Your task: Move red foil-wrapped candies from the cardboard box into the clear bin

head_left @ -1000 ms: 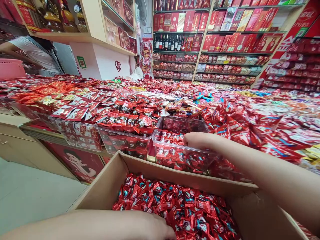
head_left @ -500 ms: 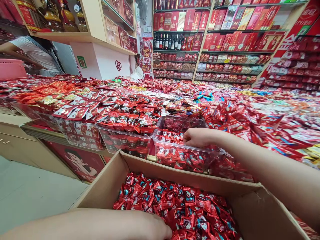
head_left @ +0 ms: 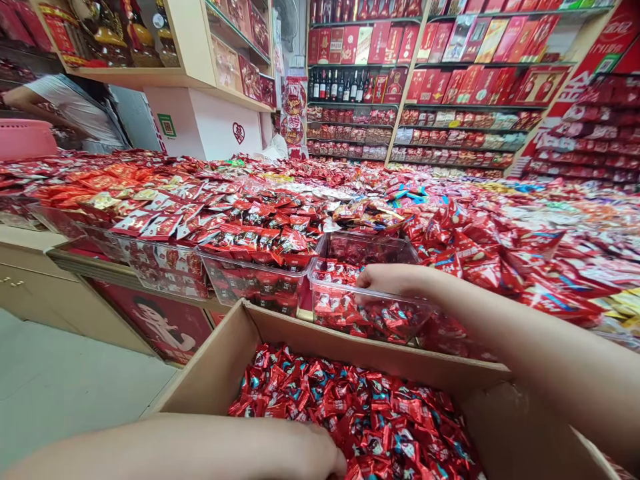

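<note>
Cardboard box (head_left: 360, 340): open at the top, in the foreground before the counter (head_left: 85, 265); its far wall stands near the clear tub (head_left: 340, 289); near side runs out of view
Red candies (head_left: 380, 413): loose, in shiny wrappers with blue and white patches, spread in a thick layer inside the cardboard box
Left hand (head_left: 315, 453): inside the cardboard box at the bottom of view, back of the hand upward, down among the red candies; fingers bent downward and mostly hidden, so whether spread, pressed together or pinching a candy cannot be told
Right hand (head_left: 390, 280): inside the clear tub, knuckles about level with the rim, forearm coming in from the right; fingers curled downward, seen in part through the plastic; whether they pinch anything cannot be told
Clear tub: at the counter edge, beyond the cardboard box; more red-wrapped candies inside, seen over the rim and through the front wall
Neighbouring tub (head_left: 257, 273): just left of the clear tub, filled above its rim with red packets (head_left: 245, 235) bearing dark labels
Right of the clear tub: larger red pouches (head_left: 475, 267) in a heap
Back wall: shelves with bottles (head_left: 335, 85) and red boxes (head_left: 373, 43)
Far left: a person (head_left: 75, 107) in a light top, near a pink basket (head_left: 25, 139)
</note>
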The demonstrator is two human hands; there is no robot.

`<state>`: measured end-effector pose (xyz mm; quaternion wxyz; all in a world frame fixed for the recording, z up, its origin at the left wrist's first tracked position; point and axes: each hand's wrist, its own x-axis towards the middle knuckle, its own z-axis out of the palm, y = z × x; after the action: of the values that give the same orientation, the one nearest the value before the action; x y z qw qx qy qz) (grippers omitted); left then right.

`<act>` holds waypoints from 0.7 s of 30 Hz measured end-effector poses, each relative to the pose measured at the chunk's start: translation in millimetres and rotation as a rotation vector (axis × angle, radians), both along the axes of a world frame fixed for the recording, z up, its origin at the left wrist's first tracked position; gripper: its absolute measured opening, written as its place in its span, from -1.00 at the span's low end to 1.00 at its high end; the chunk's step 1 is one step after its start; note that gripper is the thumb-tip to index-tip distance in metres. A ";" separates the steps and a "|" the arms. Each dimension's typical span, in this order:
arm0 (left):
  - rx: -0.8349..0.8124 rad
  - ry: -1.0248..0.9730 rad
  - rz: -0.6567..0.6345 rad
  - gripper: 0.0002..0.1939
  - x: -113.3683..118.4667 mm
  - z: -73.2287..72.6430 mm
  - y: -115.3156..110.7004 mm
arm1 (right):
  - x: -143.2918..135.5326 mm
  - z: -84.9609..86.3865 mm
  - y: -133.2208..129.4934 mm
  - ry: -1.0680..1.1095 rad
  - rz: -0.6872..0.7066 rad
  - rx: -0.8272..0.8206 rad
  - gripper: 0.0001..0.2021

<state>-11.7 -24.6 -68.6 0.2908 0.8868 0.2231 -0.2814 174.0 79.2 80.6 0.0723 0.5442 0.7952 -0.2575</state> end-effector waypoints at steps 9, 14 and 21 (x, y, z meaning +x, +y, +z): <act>-0.204 -0.277 0.279 -0.79 12.7 46.6 24.6 | 15.6 16.8 -96.7 0.355 -0.140 0.578 -0.80; -0.827 -0.515 0.670 -0.85 19.4 62.7 23.2 | 12.9 -34.9 -146.4 0.464 -0.188 0.125 -0.82; -1.087 -0.766 0.927 -0.89 23.5 60.0 13.7 | 8.8 -80.2 -140.5 0.922 -0.362 -0.142 -0.80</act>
<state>11.8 -10.9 -8.6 0.8243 0.4739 0.2848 0.1219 182.9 -61.2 0.4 -0.2959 0.4968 0.6176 -0.5332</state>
